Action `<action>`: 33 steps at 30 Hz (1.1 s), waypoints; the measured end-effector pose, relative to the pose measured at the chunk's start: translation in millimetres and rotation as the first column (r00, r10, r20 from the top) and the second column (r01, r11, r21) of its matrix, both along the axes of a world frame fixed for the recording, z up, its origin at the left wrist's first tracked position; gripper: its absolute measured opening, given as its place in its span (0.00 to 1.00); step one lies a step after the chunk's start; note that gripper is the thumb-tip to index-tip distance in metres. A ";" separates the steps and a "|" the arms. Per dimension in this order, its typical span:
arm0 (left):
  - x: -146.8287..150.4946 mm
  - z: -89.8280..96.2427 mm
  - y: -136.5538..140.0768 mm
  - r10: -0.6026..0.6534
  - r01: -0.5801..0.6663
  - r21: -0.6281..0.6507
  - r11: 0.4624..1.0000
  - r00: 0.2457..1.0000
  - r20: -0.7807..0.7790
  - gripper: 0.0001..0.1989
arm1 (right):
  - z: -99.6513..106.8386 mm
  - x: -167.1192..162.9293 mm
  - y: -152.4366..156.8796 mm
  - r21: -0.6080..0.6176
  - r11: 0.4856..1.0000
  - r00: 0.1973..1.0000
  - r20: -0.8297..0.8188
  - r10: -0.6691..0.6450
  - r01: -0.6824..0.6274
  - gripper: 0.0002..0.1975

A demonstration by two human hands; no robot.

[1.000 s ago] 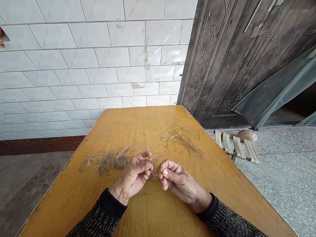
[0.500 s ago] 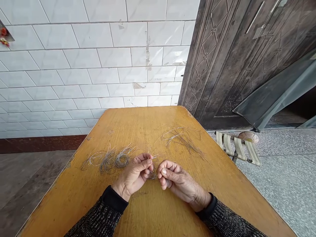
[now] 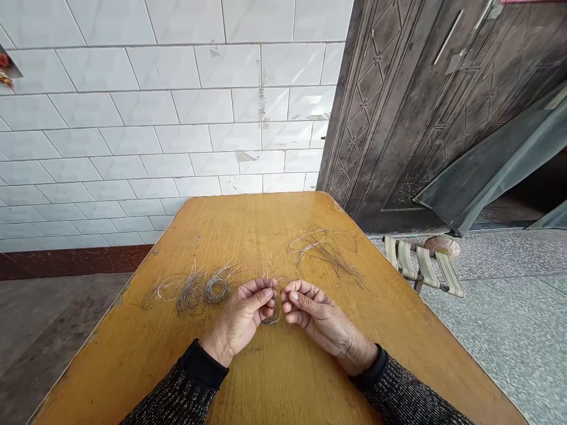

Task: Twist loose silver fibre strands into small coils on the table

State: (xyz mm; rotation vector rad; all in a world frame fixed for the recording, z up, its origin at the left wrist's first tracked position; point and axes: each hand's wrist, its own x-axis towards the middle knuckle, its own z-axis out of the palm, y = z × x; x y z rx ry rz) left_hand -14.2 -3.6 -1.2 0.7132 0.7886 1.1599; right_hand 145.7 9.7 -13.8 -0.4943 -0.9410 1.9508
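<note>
My left hand (image 3: pixel 246 311) pinches a thin wire coil (image 3: pixel 271 320) between thumb and fingers, and the loop hangs below the fingertips, partly hidden by them. Loose wire ends poke up above that thumb. Close on the right, my right hand (image 3: pixel 316 313) is closed in a pinch at the same height; a strand seems to run into it, too fine to follow clearly. Left of my left hand lie a round wire coil (image 3: pixel 217 288), a second wire bundle (image 3: pixel 189 295) and a looser loop of wire (image 3: pixel 166 288).
Loose straight wires (image 3: pixel 325 248) lie scattered on the right of the wooden table (image 3: pixel 248 227). Behind it stands a white tiled wall (image 3: pixel 168 106). On the right are a dark carved door (image 3: pixel 398 118), a grey curtain (image 3: pixel 487 159) and a striped folding stool (image 3: pixel 423 265).
My right hand has shifted slightly up and left, so its fingertips are nearer my left hand. The left hand keeps its pinch on the coil. The camera view has tilted slightly.
</note>
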 end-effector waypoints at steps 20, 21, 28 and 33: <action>2.3 15.7 -7.1 0.133 -0.063 0.216 0.974 0.934 -0.332 0.12 | 9.3 1.3 -1.8 0.167 0.974 0.938 0.283 -0.199 0.156 0.15; 2.1 14.6 -7.1 0.109 -0.047 0.206 0.977 0.948 -0.300 0.13 | 9.3 1.1 -1.5 0.156 0.975 0.940 0.278 -0.200 0.161 0.15; 0.8 10.5 -5.5 0.014 0.033 0.188 0.982 0.969 -0.245 0.14 | 5.4 0.5 1.7 0.062 0.980 0.954 0.225 -0.198 0.189 0.14; 0.3 8.9 -4.3 -0.052 0.077 0.125 0.989 0.980 -0.193 0.13 | 4.0 0.4 2.0 -0.039 0.985 0.975 0.149 -0.162 0.169 0.13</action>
